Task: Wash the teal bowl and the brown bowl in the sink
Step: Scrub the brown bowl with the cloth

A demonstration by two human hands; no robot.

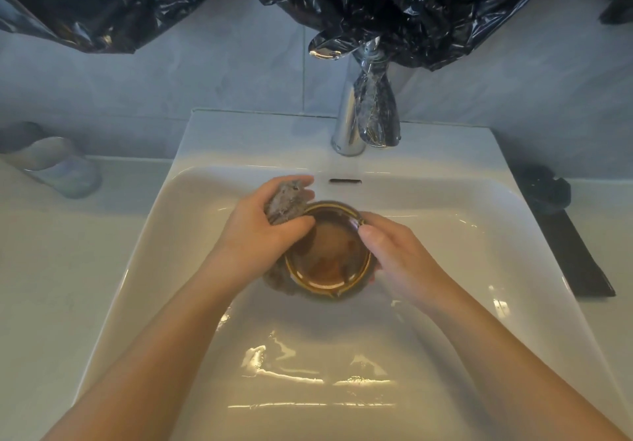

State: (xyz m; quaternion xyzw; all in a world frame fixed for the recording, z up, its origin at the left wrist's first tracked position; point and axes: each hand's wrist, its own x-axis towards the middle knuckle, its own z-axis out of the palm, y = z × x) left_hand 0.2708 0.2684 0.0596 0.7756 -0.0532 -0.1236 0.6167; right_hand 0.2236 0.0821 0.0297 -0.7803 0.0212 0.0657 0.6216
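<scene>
The brown bowl [329, 255] is held over the middle of the white sink [191, 207], its glossy inside facing up with murky water in it. My right hand [394, 252] grips its right rim, thumb over the edge. My left hand [260, 224] clutches a grey scouring pad [284, 206] and presses it on the bowl's upper left rim. A grey cloth-like patch [277, 279] shows under the bowl's lower left side. No teal bowl is in view.
A chrome tap [349, 122] stands behind the basin, partly wrapped in black plastic [394, 5] that hangs from above. A clear glass tumbler [61, 166] stands on the left counter. A black flat object [575, 255] lies along the right counter. Water pools in the basin's near part.
</scene>
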